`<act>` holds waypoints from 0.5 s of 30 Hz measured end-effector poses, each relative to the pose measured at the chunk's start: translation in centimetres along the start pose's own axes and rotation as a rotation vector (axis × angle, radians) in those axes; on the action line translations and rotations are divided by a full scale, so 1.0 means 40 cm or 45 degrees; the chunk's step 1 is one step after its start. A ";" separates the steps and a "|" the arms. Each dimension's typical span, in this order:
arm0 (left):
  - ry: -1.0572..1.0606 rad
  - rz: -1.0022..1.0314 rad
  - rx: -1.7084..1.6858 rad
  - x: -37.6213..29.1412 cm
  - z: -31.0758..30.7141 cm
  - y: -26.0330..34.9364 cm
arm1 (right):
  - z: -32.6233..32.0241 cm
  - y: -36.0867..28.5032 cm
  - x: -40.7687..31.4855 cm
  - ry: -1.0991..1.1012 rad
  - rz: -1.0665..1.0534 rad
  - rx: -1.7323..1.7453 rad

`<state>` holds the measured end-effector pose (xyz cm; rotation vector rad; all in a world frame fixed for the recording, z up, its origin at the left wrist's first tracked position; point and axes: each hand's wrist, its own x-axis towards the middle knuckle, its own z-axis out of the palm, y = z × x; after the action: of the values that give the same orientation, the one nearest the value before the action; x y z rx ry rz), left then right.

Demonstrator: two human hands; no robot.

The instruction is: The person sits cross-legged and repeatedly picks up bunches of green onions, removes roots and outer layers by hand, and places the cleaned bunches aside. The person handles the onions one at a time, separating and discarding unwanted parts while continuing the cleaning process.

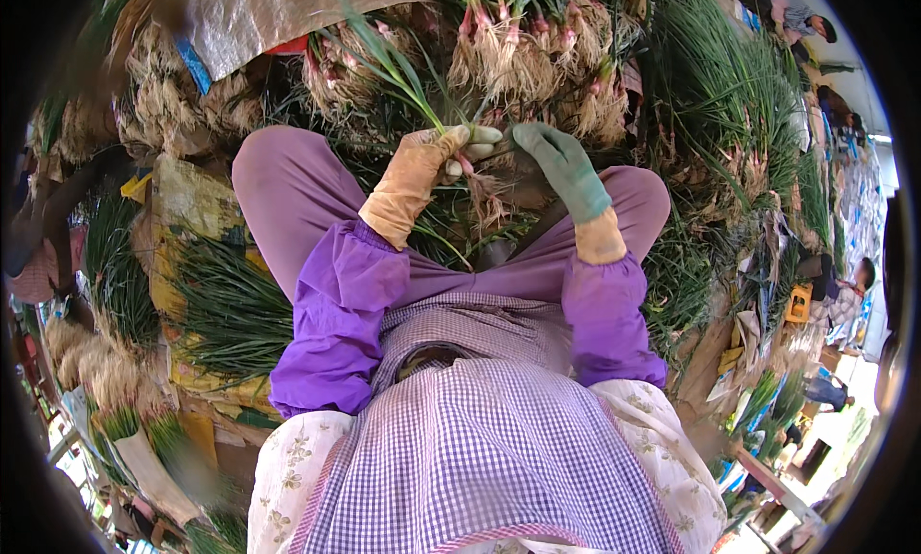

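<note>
My left hand, in a tan glove with pale fingertips, grips a spring onion near its pink base. The long green leaves point up and away to the left, and the pinkish roots dangle below the fingers. Just to the right is my right hand, in a green glove over a tan one. Its fingertips are drawn together close to the left fingers; whether a thin strand is pinched there I cannot tell. Loose green leaves lie between my bent legs.
Beyond my hands stand spring onion bunches with pale roots. A silvery sheet covers others at upper left. Cut greens rest on a yellow sheet at left. Tall green piles rise at right, where a person sits farther off.
</note>
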<state>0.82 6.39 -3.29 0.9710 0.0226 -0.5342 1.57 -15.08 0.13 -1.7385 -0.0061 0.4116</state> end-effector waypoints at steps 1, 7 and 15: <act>0.013 -0.032 0.095 -0.009 -0.005 0.003 | 0.007 -0.003 0.017 -0.112 0.085 0.148; 0.048 -0.113 0.354 -0.060 -0.013 0.018 | 0.131 -0.030 0.085 -0.254 0.061 0.184; -0.328 -0.108 0.251 -0.131 0.019 0.070 | 0.122 0.014 0.137 0.627 -0.479 -0.810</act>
<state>-2.67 9.26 0.65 1.0902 -0.2241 -0.7468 5.22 -9.30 -2.60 -2.3644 -0.1192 -0.3434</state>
